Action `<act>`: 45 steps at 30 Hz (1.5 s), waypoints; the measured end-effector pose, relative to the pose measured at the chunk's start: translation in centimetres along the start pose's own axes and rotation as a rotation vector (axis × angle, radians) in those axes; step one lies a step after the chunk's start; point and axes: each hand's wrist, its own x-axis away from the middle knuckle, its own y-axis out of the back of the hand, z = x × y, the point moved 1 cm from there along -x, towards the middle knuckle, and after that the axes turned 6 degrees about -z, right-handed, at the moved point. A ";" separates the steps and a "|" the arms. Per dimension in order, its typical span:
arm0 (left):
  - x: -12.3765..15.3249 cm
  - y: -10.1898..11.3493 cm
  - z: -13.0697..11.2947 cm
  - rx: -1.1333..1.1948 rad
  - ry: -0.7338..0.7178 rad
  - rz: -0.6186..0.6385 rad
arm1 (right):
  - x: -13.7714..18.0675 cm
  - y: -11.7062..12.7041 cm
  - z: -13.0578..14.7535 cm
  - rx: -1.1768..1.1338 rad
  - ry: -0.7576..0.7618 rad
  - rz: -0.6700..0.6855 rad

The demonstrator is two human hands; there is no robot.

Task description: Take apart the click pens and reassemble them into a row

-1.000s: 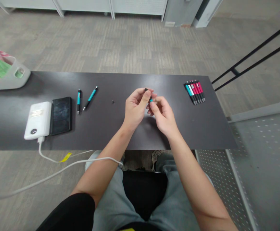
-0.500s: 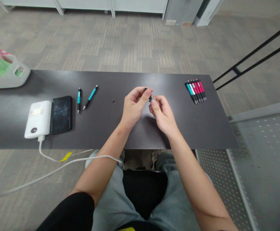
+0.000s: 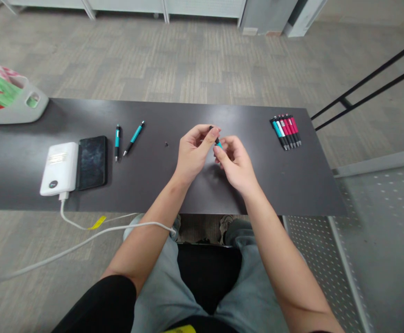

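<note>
Between my two hands, above the middle of the dark table [image 3: 146, 180], is a black and turquoise pen [image 3: 217, 141]. My left hand [image 3: 197, 150] pinches its black end between thumb and fingers. My right hand [image 3: 235, 162] has thumb and fingers closed on the turquoise part, much of which they hide. A tiny dark piece [image 3: 166, 144] lies on the table left of my left hand. Farther left are two turquoise pens, one nearly straight [image 3: 117, 142] and one slanted [image 3: 134, 138]. Several pens in turquoise, white and red [image 3: 287, 132] lie side by side at the right.
A white power bank [image 3: 59, 169] with a plugged-in white cable [image 3: 80, 249] lies beside a black phone [image 3: 93, 162] on the left. A pale basket [image 3: 32, 108] with colourful contents stands at the far left. Black rails [image 3: 364, 95] run beyond the table's right end.
More of the pen's turquoise part now shows between my hands, and my right fingers have shifted slightly. The whole view has turned a little; the things on the table lie as before.
</note>
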 end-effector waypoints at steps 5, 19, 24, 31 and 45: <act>-0.2 0.2 0.0 0.032 -0.005 0.021 | 0.0 -0.2 -0.2 0.021 -0.003 -0.041; -0.4 1.1 -0.4 0.031 0.010 -0.023 | -0.2 -0.9 0.8 0.107 0.059 -0.025; -0.4 1.3 -0.1 0.030 -0.001 -0.033 | -0.6 -0.9 0.6 0.047 0.042 -0.006; -1.9 2.3 -1.2 -0.040 -0.017 -0.123 | -0.8 -0.9 -0.1 0.084 0.059 -0.091; -4.2 10.5 -1.6 -0.980 -0.178 -0.070 | -2.1 0.2 -1.4 0.104 0.031 -0.084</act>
